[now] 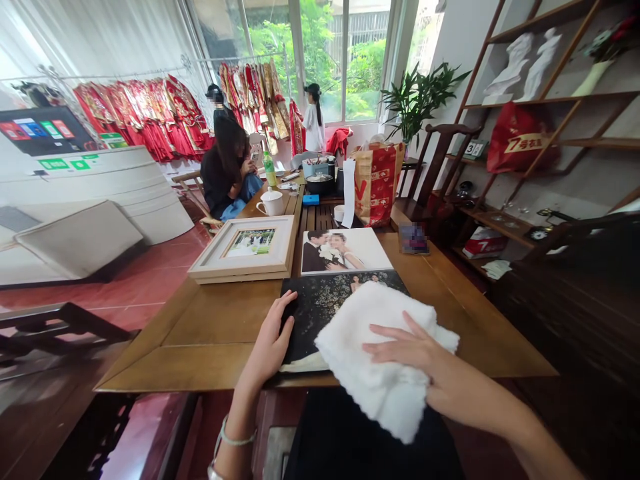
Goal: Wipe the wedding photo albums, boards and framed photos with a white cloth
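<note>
A dark photo panel point(305, 327) lies flat at the table's near edge, with small figures near its top. My left hand point(273, 340) rests on its left edge, fingers stretched out and thumb on the surface. Over the panel's right part spreads a white cloth point(360, 333), hiding much of the picture and drooping past the table's near edge. Flat on top of that cloth is my right hand point(410, 350), its fingers spread. Just behind lies a light photo panel point(370, 250) of a couple. Framed pictures point(210, 263) in pale wood are stacked at the left.
On the wooden table point(200, 327) stand a lidded white mug point(271, 202), a green-labelled bottle point(270, 170), a black pot point(320, 183) and a red-and-tan paper bag point(377, 187). A person point(225, 167) sits at the far left side. Wooden chairs point(430, 167) and shelves flank the right.
</note>
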The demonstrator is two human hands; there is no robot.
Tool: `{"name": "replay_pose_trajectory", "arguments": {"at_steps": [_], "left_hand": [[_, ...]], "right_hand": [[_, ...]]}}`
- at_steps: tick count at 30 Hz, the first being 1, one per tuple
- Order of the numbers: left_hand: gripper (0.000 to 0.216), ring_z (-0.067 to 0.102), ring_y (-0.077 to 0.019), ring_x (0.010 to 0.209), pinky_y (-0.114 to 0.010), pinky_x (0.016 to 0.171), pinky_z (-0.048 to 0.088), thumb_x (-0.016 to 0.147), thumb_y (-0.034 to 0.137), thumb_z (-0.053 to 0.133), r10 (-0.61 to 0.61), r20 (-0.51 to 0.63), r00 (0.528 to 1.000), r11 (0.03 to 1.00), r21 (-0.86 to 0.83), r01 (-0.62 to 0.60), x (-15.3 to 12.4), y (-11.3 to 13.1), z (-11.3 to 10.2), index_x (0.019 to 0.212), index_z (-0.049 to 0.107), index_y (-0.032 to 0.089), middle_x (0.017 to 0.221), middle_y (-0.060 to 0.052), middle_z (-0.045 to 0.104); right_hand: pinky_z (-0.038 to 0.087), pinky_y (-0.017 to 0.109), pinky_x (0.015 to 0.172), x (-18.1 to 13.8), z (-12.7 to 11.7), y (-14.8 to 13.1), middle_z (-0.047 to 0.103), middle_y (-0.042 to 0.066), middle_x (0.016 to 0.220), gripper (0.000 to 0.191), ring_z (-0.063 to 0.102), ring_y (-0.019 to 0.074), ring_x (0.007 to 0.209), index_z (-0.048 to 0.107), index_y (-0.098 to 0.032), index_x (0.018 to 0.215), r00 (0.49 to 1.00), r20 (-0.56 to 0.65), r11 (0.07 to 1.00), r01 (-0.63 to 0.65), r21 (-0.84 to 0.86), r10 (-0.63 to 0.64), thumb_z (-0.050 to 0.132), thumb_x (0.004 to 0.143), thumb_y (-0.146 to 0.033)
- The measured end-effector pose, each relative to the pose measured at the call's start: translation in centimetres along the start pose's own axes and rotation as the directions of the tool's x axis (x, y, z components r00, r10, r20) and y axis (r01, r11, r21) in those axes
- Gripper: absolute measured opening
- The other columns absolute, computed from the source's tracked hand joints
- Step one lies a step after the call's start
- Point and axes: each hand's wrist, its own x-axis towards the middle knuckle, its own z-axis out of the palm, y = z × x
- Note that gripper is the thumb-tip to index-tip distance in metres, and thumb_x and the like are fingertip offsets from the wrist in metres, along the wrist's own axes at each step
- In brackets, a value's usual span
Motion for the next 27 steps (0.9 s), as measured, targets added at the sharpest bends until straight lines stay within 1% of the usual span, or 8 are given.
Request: {"name": "replay_pose_trajectory", "arguments": {"at_steps": [5, 8, 11, 16, 19, 21, 24, 27], "left_hand": [[0.044, 0.033, -0.0226, 0.141, -0.044, 0.118, 0.023, 0.093, 0.031, 0.050, 0.038, -0.071, 0.997, 0.999, 0.015, -0.037, 0.1, 0.2, -0.1, 0.135, 0.044, 0.022, 0.148, -0.011, 0.039], [0.046, 0.024, -0.0255, 0.146, -0.044, 0.118, 0.023, 0.088, 0.031, 0.058, 0.029, -0.125, 0.992, 1.000, 0.008, -0.029, 0.0, 0.2, -0.1, 0.133, 0.048, 0.023, 0.154, -0.011, 0.028], [0.047, 0.022, -0.0283, 0.147, -0.044, 0.117, 0.027, 0.085, 0.033, 0.063, -0.039, -0.159, 0.987, 0.998, -0.064, 0.030, -0.1, 0.0, 0.1, 0.129, 0.051, 0.024, 0.155, -0.011, 0.025], [0.062, 0.040, -0.0283, 0.139, -0.043, 0.116, 0.030, 0.075, 0.035, 0.072, -0.137, -0.177, 0.975, 0.941, -0.330, 0.072, 0.2, -0.6, 0.6, 0.130, 0.048, 0.022, 0.152, -0.013, 0.034], [0.071, 0.046, -0.0286, 0.135, -0.041, 0.112, 0.037, 0.065, 0.035, 0.081, -0.236, -0.207, 0.949, 0.887, -0.444, 0.124, 0.4, -0.4, 0.2, 0.126, 0.048, 0.020, 0.143, -0.015, 0.048], [0.078, 0.053, -0.0309, 0.128, -0.043, 0.107, 0.044, 0.056, 0.031, 0.087, -0.366, -0.216, 0.905, 0.822, -0.530, 0.206, 0.3, -0.1, -0.3, 0.123, 0.048, 0.020, 0.138, -0.017, 0.053], [0.089, 0.069, -0.0303, 0.105, -0.047, 0.093, 0.055, 0.049, 0.023, 0.091, -0.545, -0.148, 0.825, 0.674, -0.663, 0.326, 0.0, 0.3, -1.2, 0.125, 0.046, 0.021, 0.129, -0.018, 0.061], [0.089, 0.075, -0.0250, 0.090, -0.043, 0.084, 0.059, 0.048, 0.014, 0.092, -0.600, -0.139, 0.788, 0.619, -0.704, 0.348, -0.7, 0.3, -2.0, 0.124, 0.047, 0.022, 0.122, -0.016, 0.067]], "right_hand": [[-0.014, 0.073, 0.106, -3.9, -1.8, 5.2, 0.063, 0.003, 0.130, 0.039, 0.036, 0.0324, 0.138, 0.070, -0.033, 0.107, 0.951, -0.227, 0.973, -0.227, -0.048, 0.211, 0.048, 0.080, -0.015], [0.007, 0.073, 0.109, -5.4, -2.7, 8.1, 0.066, 0.006, 0.125, 0.023, 0.037, 0.0362, 0.137, 0.074, -0.031, 0.094, 0.910, -0.346, 0.970, -0.243, -0.005, 0.226, 0.053, 0.085, -0.030], [0.034, 0.057, 0.108, -6.6, -3.2, 10.4, 0.069, 0.011, 0.121, 0.025, 0.043, 0.0338, 0.133, 0.076, -0.028, 0.085, 0.866, -0.458, 0.978, -0.201, 0.046, 0.200, 0.053, 0.088, -0.037], [0.042, 0.045, 0.104, -8.0, -3.4, 13.0, 0.070, 0.014, 0.117, 0.035, 0.049, 0.0320, 0.129, 0.078, -0.027, 0.081, 0.824, -0.529, 0.979, -0.181, 0.092, 0.202, 0.051, 0.090, -0.048], [0.042, 0.050, 0.105, -8.9, -3.3, 13.8, 0.069, 0.011, 0.119, 0.028, 0.047, 0.0341, 0.130, 0.077, -0.029, 0.084, 0.832, -0.504, 0.972, -0.217, 0.086, 0.230, 0.056, 0.085, -0.047], [0.034, 0.055, 0.110, -9.6, -3.0, 13.9, 0.065, 0.008, 0.127, 0.026, 0.042, 0.0333, 0.134, 0.077, -0.030, 0.091, 0.845, -0.459, 0.958, -0.284, 0.049, 0.274, 0.052, 0.084, -0.037], [0.015, 0.061, 0.114, -11.0, -2.5, 13.1, 0.053, 0.006, 0.141, 0.045, 0.028, 0.0318, 0.141, 0.071, -0.035, 0.112, 0.825, -0.451, 0.912, -0.406, -0.054, 0.340, 0.044, 0.080, -0.020], [0.013, 0.073, 0.108, -11.2, -2.1, 9.9, 0.045, 0.006, 0.147, 0.059, 0.021, 0.0378, 0.141, 0.058, -0.041, 0.130, 0.832, -0.472, 0.902, -0.404, -0.155, 0.291, 0.051, 0.075, -0.021]]}}
